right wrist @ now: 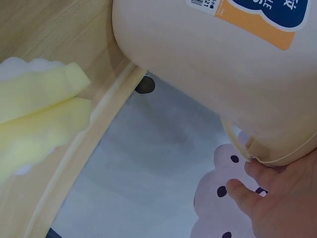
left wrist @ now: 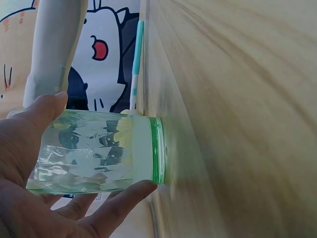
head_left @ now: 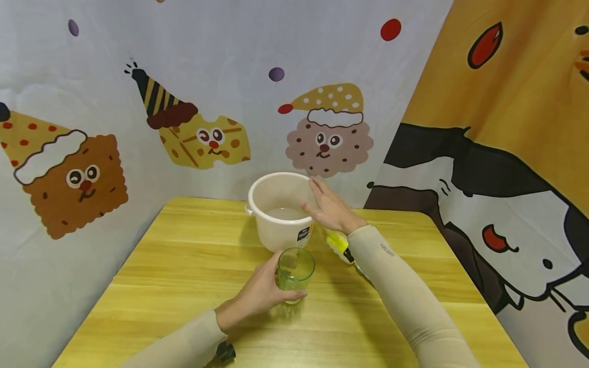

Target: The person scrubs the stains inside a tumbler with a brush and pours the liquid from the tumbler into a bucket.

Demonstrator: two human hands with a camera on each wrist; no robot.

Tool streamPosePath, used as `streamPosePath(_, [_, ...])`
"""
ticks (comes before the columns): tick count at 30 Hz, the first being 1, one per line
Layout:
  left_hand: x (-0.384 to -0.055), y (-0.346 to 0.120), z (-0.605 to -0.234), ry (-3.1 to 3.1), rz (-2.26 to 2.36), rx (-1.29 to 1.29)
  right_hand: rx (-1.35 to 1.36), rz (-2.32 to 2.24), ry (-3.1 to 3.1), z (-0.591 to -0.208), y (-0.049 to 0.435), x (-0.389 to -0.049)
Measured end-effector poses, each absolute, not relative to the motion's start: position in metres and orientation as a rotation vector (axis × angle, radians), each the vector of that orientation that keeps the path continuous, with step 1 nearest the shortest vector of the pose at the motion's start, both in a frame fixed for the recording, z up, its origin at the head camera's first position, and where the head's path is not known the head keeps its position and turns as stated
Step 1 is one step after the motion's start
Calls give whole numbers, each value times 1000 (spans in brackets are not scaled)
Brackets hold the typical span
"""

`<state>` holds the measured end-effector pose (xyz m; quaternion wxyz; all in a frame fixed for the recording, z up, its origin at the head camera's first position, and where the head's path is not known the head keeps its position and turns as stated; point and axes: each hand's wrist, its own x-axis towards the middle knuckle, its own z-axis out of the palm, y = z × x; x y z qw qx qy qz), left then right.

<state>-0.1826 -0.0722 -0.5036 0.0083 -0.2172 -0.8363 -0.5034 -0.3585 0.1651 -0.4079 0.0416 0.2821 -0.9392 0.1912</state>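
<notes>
My left hand [head_left: 259, 289] holds a clear green glass [head_left: 296, 268] upright at the table, thumb on one side and fingers on the other. In the left wrist view the glass [left wrist: 94, 153] has its thick base at or very near the wood. Behind it stands a cream bucket [head_left: 276, 235] with a label on its side. At the bucket's right rim, my right hand [head_left: 336, 207] has its thumb over the opening and its fingers at the outer side. In the right wrist view the fingertips [right wrist: 242, 196] are beside the handle joint; the thumb is hidden.
A sponge brush with a yellow and white head [head_left: 338, 244] lies right of the bucket, partly under my right forearm. Its teal and white handle [left wrist: 137, 59] shows in the left wrist view. The wooden table [head_left: 184, 271] ends at a cartoon-printed cloth [head_left: 257, 30] behind.
</notes>
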Motion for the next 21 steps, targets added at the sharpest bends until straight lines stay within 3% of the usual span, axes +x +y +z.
streamPosePath(21, [-187,-70,-496,-2602,-1551,-648,864,560,-2880,-408,164,-359])
